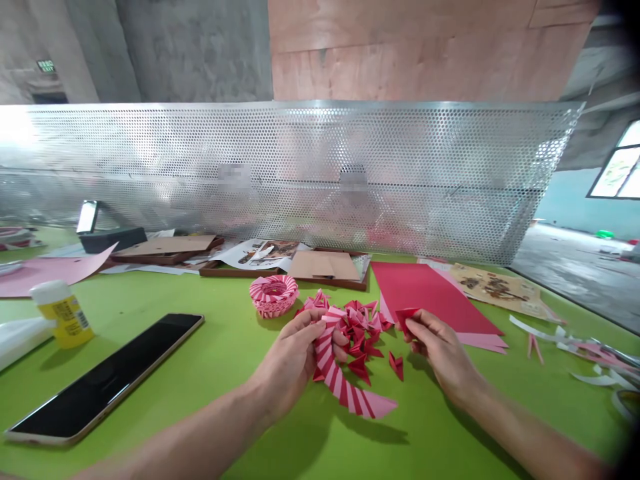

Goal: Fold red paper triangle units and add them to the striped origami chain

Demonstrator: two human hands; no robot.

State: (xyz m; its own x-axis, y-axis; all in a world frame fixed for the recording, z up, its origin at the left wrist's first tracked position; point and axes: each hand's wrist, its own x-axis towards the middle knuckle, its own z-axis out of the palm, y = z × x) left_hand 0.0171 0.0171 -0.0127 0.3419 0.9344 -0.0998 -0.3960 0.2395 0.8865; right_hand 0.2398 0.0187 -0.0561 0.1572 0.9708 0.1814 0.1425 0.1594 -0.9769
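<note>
A curved chain of interlocked pink and red folded paper pieces (336, 373) hangs from my left hand (300, 347), whose fingers pinch its upper end. Between the fingertips of my right hand (434, 343) is a red folded paper piece (406, 319), apart from the chain. Behind and between the hands lies a loose pile of red and pink folded pieces (361, 327). One red piece (396, 366) sits by itself right of the pile. A round pink and red paper basket (273, 295) stands behind my left hand.
On the green table (200, 373) are a phone (115, 373) and a yellow glue stick (65, 317) at left. Red sheets (435, 297) lie at back right, paper strips (565, 340) at far right. Trays with cardboard (325, 265) line the perforated metal screen (300, 173).
</note>
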